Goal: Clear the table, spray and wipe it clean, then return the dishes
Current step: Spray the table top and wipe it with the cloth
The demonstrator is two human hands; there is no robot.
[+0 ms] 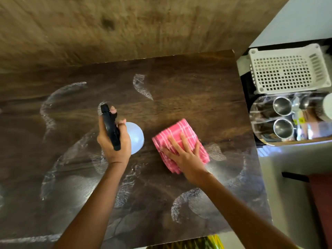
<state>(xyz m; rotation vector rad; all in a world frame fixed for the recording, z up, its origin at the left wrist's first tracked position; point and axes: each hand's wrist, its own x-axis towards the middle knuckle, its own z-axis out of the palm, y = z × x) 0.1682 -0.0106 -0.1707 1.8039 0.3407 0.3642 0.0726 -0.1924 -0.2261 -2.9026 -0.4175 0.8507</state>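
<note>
The dark, wood-grained bench [179, 83] is glossy with wet, and curved white streaks [48, 108] of foam arc over its left half from 9 to 7 o'clock. Near the centre the left hand [115, 142] curls round the neck of a bottle [136, 135] with a round, pale blue body and a black plastic trigger top. At 3 o'clock of the bottle the right hand [183, 155] lies flat, fingers spread, pressing a folded pink checked cloth [181, 130] to the bench. Off the bench's right edge, a white perforated plastic basket [282, 69] sits at 2 o'clock. Below it a shiny steel tray [258, 108] carries two round steel cups [283, 106]. A rough brown wall [125, 24] stands behind at 12 o'clock.
</note>
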